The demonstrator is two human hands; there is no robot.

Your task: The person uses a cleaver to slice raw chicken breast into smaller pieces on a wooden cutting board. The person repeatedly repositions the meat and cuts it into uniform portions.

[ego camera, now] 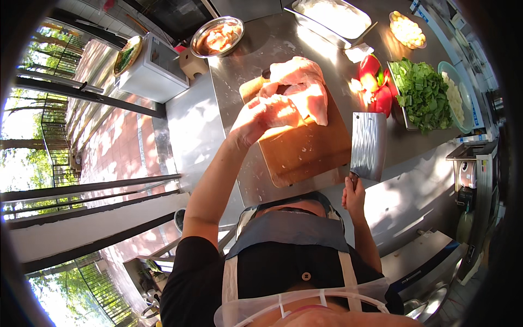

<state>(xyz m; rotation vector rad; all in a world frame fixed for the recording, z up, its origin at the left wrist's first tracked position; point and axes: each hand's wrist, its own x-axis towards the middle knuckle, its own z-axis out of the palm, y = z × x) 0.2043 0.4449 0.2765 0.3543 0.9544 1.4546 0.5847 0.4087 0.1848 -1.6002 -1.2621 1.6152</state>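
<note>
Raw, pale pieces of meat, seemingly poultry (308, 90), are heaped on the far half of a wooden cutting board (304, 157). At the near left of the heap, my left hand (251, 120) grips one piece of meat (282, 112); its fingertips are partly hidden. My right hand (354, 196) is closed around the handle of a broad Chinese cleaver (368, 145). The cleaver's blade points away from me, just off the board's right edge and apart from the meat. A small dark object shows behind the heap, too covered to identify.
A steel bowl of raw meat (217, 37) stands at the far left of the steel table (253, 180). To the right are red peppers (376, 83), chopped greens (423, 94), a pale green bowl (466, 110) and a bowl of yellowish pieces (407, 30). A steel pan (347, 39) sits at the back.
</note>
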